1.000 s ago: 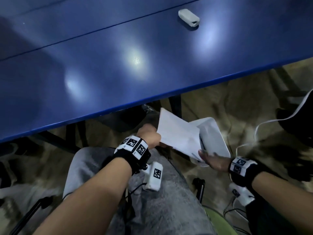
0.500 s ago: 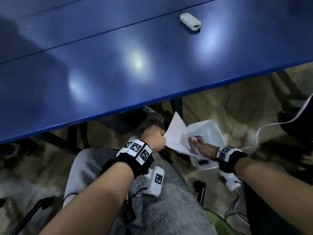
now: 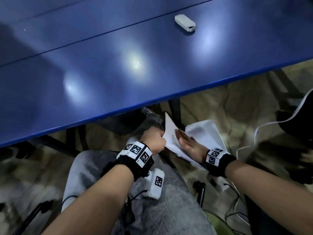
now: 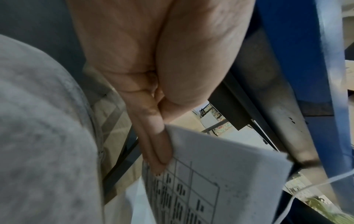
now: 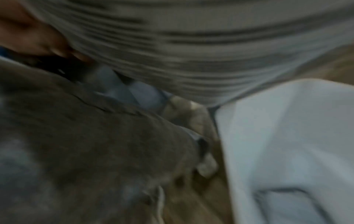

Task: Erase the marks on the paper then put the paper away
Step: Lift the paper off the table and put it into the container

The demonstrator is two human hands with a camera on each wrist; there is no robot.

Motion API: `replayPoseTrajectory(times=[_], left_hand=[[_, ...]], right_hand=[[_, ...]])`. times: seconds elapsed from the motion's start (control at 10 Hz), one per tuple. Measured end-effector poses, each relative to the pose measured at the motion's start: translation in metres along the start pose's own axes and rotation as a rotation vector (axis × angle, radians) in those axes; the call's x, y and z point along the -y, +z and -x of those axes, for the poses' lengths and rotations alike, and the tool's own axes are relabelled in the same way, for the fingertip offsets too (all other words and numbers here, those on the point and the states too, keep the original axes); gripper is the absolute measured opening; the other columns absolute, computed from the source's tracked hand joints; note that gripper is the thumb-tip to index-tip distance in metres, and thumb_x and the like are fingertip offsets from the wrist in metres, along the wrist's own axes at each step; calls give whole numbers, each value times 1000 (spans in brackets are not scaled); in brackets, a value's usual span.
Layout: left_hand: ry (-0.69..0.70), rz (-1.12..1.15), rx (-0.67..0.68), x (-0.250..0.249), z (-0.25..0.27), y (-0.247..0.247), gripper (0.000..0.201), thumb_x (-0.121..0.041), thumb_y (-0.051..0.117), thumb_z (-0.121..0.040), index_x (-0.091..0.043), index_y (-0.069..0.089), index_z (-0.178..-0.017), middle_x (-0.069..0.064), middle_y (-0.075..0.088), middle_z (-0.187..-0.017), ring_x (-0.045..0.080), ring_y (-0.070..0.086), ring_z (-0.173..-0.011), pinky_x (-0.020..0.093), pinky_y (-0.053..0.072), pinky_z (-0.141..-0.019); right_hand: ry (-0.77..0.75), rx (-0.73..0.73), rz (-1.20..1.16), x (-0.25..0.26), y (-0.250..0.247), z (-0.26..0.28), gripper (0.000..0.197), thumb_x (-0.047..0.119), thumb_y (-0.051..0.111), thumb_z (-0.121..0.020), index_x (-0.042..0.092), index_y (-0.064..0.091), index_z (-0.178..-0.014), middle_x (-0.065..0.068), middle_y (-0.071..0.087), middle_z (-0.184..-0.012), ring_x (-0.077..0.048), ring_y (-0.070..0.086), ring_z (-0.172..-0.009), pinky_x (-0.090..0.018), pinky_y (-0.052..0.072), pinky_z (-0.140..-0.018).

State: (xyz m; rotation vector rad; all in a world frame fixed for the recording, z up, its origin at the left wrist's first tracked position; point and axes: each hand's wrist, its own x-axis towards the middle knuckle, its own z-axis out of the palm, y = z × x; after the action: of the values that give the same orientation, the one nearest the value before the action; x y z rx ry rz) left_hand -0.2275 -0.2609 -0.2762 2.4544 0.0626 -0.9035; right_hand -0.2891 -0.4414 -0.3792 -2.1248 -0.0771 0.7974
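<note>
Below the table's front edge, the white paper stands tilted over my lap. My left hand pinches its left edge; the left wrist view shows the fingers clamped on a corner of the sheet, which bears a printed grid. My right hand lies flat on the paper with its fingers straight. The white eraser lies on the blue table, far right. The right wrist view is blurred, showing the sheet as streaks.
A white bag-like container sits on the floor just right of the paper and shows in the right wrist view. My grey-trousered leg is below the hands. White and black cables trail across the floor at right.
My right hand has moved up and left from the container's edge onto the paper. The paper has swung more upright, closer to the left hand, which keeps its hold.
</note>
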Motion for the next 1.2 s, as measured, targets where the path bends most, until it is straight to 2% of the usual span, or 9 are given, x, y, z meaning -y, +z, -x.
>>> replayPoseTrajectory(times=[0.2, 0.3, 0.4, 0.5, 0.6, 0.7, 0.8, 1.0, 1.2], left_hand=[[-78, 44, 10, 11, 0, -7, 12, -9, 57, -71, -8, 68, -73, 14, 73, -80, 33, 72, -81, 34, 57, -75], [-70, 71, -3, 6, -1, -5, 11, -8, 58, -71, -10, 69, -70, 13, 74, -80, 32, 72, -81, 36, 61, -77], [-69, 143, -24, 1, -5, 2, 16, -13, 60, -68, -11, 73, -77, 10, 75, -82, 31, 73, -83, 35, 59, -77], [-51, 118, -58, -3, -3, 1, 11, -14, 61, -80, -14, 72, -79, 10, 75, -86, 30, 71, -85, 33, 58, -79], [-62, 115, -53, 2, -1, -2, 16, -15, 57, -75, -20, 69, -67, 11, 75, -84, 32, 72, -84, 41, 60, -82], [-80, 96, -59, 6, -1, -3, 18, -16, 52, -65, -19, 70, -64, 9, 74, -80, 32, 72, -79, 42, 61, -80], [-75, 44, -47, 3, 5, -4, 15, -11, 55, -74, -14, 68, -69, 10, 74, -81, 31, 71, -83, 38, 60, -81], [-18, 9, -18, -9, 5, -1, 19, -15, 61, -85, -13, 63, -66, 5, 72, -75, 26, 71, -80, 29, 53, -69], [11, -36, -14, -4, 11, -5, 18, -12, 58, -85, -13, 75, -90, 8, 75, -89, 26, 71, -88, 29, 55, -79]], right_hand=[[552, -100, 362, -38, -40, 20, 117, 86, -14, -72, 15, 34, -151, -15, 53, -144, -34, 44, -135, -43, 31, -115], [198, -374, 147, -9, -51, 26, 93, 74, 4, -89, 13, 27, -155, -9, 32, -160, -26, 26, -149, -28, 21, -121], [-283, -125, -271, 44, -20, 40, 64, 53, 24, -101, 21, 21, -156, 7, 17, -164, -11, 13, -153, -11, 8, -119], [-295, -5, -137, 35, 6, 30, 75, 73, 7, -92, 36, 10, -157, 19, 3, -165, 5, -3, -150, -16, -5, -120], [88, 121, -239, -28, 13, 16, 74, 85, 12, -84, 53, 21, -150, 23, 16, -163, -1, 12, -151, -31, 6, -124], [481, 7, -779, -95, -10, 5, 91, 83, 23, -87, 8, 47, -134, -16, 29, -160, -36, 29, -145, -44, 20, -122], [541, -158, 172, -48, -40, 11, 99, 74, 1, -91, -4, 31, -146, -27, 31, -154, -46, 37, -135, -42, 32, -110], [-219, -147, -106, 45, -27, 34, 64, 59, 15, -98, 31, 15, -155, 14, 12, -163, -1, 7, -152, -7, 3, -116], [422, -12, -113, -36, -7, -1, 92, 82, 17, -87, 21, 27, -155, -11, 31, -160, -26, 30, -147, -37, 21, -121]])
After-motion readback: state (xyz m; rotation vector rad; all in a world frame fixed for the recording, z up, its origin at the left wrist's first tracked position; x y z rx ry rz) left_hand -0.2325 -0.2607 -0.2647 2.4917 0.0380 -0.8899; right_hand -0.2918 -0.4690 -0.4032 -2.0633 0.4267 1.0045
